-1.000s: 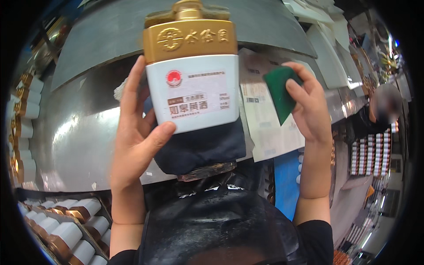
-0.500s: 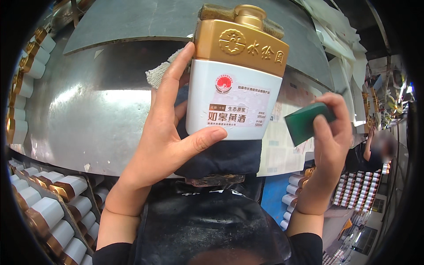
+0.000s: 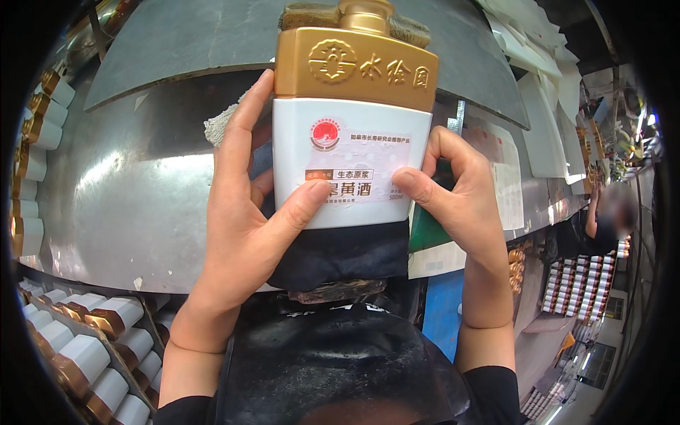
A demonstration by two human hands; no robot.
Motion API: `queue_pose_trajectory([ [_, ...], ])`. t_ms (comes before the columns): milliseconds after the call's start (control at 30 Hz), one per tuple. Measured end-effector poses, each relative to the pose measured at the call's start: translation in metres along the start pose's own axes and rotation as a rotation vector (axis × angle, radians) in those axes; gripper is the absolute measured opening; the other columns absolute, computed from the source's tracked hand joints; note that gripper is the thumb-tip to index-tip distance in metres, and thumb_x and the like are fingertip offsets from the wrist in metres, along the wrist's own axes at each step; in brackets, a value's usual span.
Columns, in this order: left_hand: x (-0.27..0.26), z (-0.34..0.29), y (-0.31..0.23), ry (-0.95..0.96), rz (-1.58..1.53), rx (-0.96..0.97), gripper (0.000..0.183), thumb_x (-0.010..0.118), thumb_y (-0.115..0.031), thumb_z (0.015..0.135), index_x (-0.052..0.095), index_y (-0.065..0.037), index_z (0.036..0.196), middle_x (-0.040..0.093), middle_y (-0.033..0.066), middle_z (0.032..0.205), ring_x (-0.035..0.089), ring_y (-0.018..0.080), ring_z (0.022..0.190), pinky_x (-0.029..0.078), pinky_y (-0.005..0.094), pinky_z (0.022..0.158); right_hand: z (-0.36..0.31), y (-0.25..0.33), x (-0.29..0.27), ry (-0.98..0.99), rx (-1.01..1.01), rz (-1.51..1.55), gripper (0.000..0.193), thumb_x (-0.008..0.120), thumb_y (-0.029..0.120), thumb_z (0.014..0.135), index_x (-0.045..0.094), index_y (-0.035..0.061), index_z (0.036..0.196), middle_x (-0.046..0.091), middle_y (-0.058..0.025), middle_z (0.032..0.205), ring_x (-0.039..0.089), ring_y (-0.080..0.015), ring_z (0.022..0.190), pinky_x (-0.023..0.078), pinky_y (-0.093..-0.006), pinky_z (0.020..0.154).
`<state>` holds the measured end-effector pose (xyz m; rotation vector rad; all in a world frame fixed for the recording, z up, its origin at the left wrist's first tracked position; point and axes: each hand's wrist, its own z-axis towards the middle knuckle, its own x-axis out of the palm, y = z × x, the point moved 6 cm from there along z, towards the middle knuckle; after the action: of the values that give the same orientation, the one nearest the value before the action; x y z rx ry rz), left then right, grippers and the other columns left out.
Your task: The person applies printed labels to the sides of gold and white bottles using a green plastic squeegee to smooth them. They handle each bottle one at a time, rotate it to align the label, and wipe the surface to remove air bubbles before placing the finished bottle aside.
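A flat bottle [image 3: 368,159] with a white body and gold shoulder stands tilted in front of me, its printed label facing me. My left hand [image 3: 244,212] is closed around its left side, the thumb lying across the label's lower left. On the right edge is my right hand [image 3: 464,191], its thumb pressed on the label's right part and its other fingers partly hidden. A flat green scraper [image 3: 428,230] shows under that hand, beside the bottle. Below the bottle lies a folded dark cloth [image 3: 340,251]. Brown, rough-looking blocks [image 3: 308,15] sit behind the bottle neck.
A shiny metal table [image 3: 134,205] lies beneath, with a whitish knitted cloth [image 3: 218,127] beyond my left hand. White sheets [image 3: 542,106] pile at the far right. Bottles [image 3: 85,361] fill crates at lower left; more bottles [image 3: 577,287] stand near another person [image 3: 602,219].
My right hand has moved left with the green scraper, from apart to touching the bottle and its label. The bottle has shifted slightly left in view; my left hand still holds it.
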<state>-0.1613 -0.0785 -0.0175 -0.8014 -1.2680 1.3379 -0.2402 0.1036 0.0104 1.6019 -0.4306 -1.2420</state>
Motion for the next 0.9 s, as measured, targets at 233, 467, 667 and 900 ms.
queue_pose_trajectory([
  [233,0.000,0.000,0.000,0.008,-0.001,0.018,0.075,0.063,-0.010,0.085,0.022,-0.001,0.147,0.036,0.0182,0.144,0.037,0.0273,0.133,0.033,0.0389,0.109,0.001,0.000,0.000,-0.005,-0.009,-0.019,0.042,0.079,0.026,0.077,0.043,0.0042,0.067,0.054,-0.0029,0.066,0.049,-0.0074,0.067,0.041,-0.0235,0.058],
  [467,-0.003,-0.001,0.001,0.027,-0.016,0.022,0.079,0.064,-0.010,0.083,0.020,-0.001,0.148,0.034,0.0184,0.145,0.035,0.0273,0.135,0.031,0.0392,0.110,0.002,0.004,-0.004,0.044,-0.097,-0.213,0.037,0.077,0.026,0.079,0.048,0.0041,0.071,0.054,-0.0021,0.070,0.052,-0.0081,0.069,0.042,-0.0226,0.060],
  [667,-0.002,0.000,0.000,0.063,0.089,0.019,0.085,0.066,-0.007,0.080,0.017,-0.001,0.149,0.032,0.0177,0.145,0.034,0.0269,0.135,0.031,0.0388,0.110,-0.006,0.038,-0.045,-0.134,-0.189,-0.077,0.029,0.061,0.011,0.087,0.052,0.0005,0.112,0.056,-0.0077,0.102,0.058,-0.0130,0.092,0.047,-0.0253,0.083],
  [900,-0.011,-0.008,0.003,0.051,-0.021,0.019,0.078,0.065,-0.023,0.086,0.022,0.000,0.148,0.031,0.0159,0.147,0.036,0.0273,0.133,0.033,0.0404,0.110,0.010,0.108,0.013,-0.209,-0.864,-0.816,0.032,0.071,-0.006,0.075,0.065,0.0025,0.105,0.067,-0.0071,0.095,0.064,-0.0165,0.084,0.051,-0.0260,0.076],
])
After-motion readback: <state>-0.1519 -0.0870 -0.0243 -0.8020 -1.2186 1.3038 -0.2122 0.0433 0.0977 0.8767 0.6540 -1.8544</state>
